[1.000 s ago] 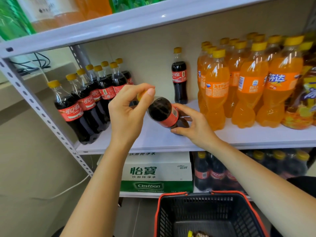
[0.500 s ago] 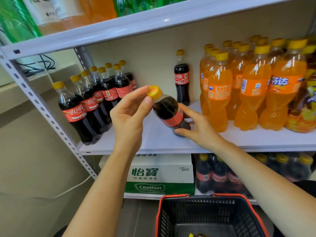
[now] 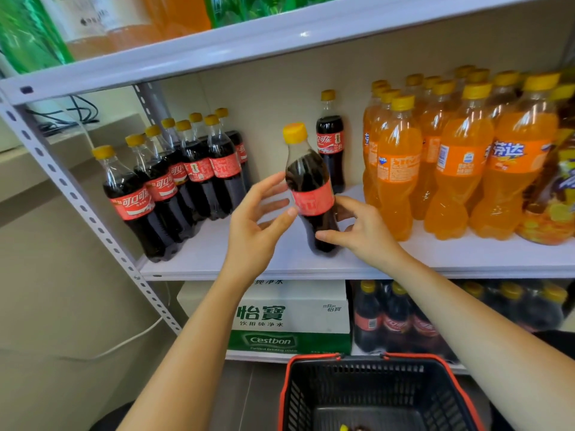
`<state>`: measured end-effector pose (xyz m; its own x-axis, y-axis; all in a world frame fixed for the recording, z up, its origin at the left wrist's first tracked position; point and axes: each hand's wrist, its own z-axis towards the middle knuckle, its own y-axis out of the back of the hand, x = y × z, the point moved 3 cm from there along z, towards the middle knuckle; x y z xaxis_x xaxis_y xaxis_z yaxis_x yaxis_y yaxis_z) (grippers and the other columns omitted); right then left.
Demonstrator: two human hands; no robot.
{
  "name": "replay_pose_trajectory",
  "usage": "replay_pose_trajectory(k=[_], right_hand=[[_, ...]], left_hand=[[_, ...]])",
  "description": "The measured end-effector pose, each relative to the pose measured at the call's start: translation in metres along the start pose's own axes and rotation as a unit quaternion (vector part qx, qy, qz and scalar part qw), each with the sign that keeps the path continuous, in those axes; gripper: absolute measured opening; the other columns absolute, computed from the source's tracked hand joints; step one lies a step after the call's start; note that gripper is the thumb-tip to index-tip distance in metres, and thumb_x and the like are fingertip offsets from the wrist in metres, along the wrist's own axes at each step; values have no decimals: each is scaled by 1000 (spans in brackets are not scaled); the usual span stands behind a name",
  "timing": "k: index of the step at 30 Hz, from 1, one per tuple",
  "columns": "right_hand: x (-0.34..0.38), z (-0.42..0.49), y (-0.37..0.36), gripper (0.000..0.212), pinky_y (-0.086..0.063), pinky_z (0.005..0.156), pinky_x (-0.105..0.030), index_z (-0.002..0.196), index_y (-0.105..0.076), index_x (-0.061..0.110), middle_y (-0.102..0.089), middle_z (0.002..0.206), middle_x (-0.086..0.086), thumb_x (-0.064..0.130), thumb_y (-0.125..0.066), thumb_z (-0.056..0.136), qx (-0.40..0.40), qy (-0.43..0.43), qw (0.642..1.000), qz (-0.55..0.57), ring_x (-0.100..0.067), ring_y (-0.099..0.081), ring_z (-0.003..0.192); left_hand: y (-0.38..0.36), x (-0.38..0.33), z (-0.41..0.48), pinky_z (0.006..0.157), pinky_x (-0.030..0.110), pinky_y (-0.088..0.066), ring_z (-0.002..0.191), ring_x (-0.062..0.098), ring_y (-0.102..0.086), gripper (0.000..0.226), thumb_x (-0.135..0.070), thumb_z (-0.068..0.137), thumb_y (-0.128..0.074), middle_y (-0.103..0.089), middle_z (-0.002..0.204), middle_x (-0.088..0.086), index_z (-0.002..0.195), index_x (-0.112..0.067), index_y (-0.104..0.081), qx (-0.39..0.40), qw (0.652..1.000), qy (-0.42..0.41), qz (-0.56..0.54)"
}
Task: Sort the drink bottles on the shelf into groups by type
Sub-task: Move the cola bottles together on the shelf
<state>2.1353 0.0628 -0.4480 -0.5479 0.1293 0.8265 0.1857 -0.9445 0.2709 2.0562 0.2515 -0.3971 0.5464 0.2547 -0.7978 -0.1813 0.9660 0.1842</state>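
A cola bottle [image 3: 306, 175] with a yellow cap and red label stands nearly upright on the white shelf [image 3: 466, 259], its top leaning slightly left. My right hand [image 3: 364, 231] grips its lower body. My left hand [image 3: 255, 219] is beside the label with fingers spread, the thumb touching the label's edge. To the left stands a group of several cola bottles [image 3: 174, 188]. One single cola bottle [image 3: 330, 144] stands at the back wall. On the right are several orange soda bottles [image 3: 460, 163].
A black basket with a red rim [image 3: 311, 384] sits below me. Under the shelf are a carton of bottled water [image 3: 289, 315] and more cola bottles [image 3: 395, 321]. A perforated metal post [image 3: 77, 197] bounds the shelf's left side. Darker drink bottles [image 3: 557, 188] crowd the far right.
The cola bottle went from lying tilted toward me to almost upright on the shelf. My left hand left the cap and dropped beside the label. My right hand stayed on the lower body.
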Motion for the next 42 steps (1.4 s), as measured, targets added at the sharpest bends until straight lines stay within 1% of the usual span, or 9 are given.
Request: replay_pose_trajectory(k=[5, 9, 11, 17, 26, 32, 36, 39, 42], right_hand=[[9, -4, -9, 34, -53, 79, -16, 117, -73, 19, -78, 102, 0, 14, -81, 85, 32, -45, 993, 106, -7, -71, 91], [17, -4, -16, 31, -50, 58, -15, 124, -70, 16, -77, 98, -8, 17, -72, 93, 41, -90, 976, 194, -10, -72, 76], [19, -2, -18, 37, -49, 55, -20, 132, -65, 24, -78, 100, -8, 24, -70, 95, 50, -112, 969, 214, -15, -74, 83], [24, 0, -22, 40, -50, 74, -41, 131, -64, 30, -73, 116, -14, 25, -72, 92, 92, -157, 948, 261, -28, -70, 103], [32, -2, -23, 42, -48, 66, -28, 126, -64, 15, -72, 98, -10, 26, -75, 87, 112, -196, 931, 287, -24, -64, 84], [32, -2, -24, 36, -49, 58, -27, 122, -66, 15, -73, 93, -5, 32, -71, 91, 111, -199, 931, 284, -18, -67, 79], [32, -2, -23, 40, -50, 56, -27, 129, -65, 13, -72, 100, -7, 31, -69, 93, 123, -204, 931, 275, -21, -66, 85], [32, -3, -24, 40, -49, 57, -29, 131, -64, 17, -70, 107, -11, 25, -70, 93, 136, -206, 931, 268, -25, -65, 89], [30, -2, -26, 41, -45, 53, -29, 130, -63, 23, -73, 108, -11, 25, -73, 90, 123, -200, 938, 255, -25, -67, 89]], left_hand=[[2, 24, -13, 86, 19, -54, 110, 9, -70, 69, -14, 95, -73, -61, 136, -5, 154, -32, -42, 47, 996, 58, 45], [7, 25, -23, 92, 32, -58, 123, 14, -65, 65, -16, 88, -81, -55, 146, -10, 143, -29, -50, 79, 995, 66, 16], [6, 23, -28, 98, 31, -56, 130, 11, -60, 66, -14, 83, -85, -46, 155, -14, 139, -27, -54, 112, 992, 50, 25], [6, 15, -31, 91, 32, -59, 127, 13, -61, 77, -11, 77, -89, -35, 162, -20, 144, -28, -55, 113, 992, 32, 36], [8, 6, -34, 87, 37, -62, 121, 14, -64, 81, -8, 73, -92, -41, 157, -14, 139, -39, -56, 97, 993, 26, 67], [10, 7, -34, 84, 32, -61, 119, 18, -65, 81, -2, 75, -89, -41, 158, -10, 145, -27, -54, 114, 991, 13, 75], [15, 8, -31, 84, 27, -60, 120, 10, -67, 71, 1, 80, -83, -41, 159, 2, 140, -24, -57, 107, 994, 27, 22], [16, 7, -32, 88, 25, -58, 136, 4, -53, 51, -2, 87, -77, -43, 158, 8, 131, -23, -64, 106, 994, 20, 16], [14, 6, -33, 85, 30, -61, 140, 6, -50, 39, -3, 88, -75, -44, 157, 4, 123, -20, -69, 111, 994, 13, 13]])
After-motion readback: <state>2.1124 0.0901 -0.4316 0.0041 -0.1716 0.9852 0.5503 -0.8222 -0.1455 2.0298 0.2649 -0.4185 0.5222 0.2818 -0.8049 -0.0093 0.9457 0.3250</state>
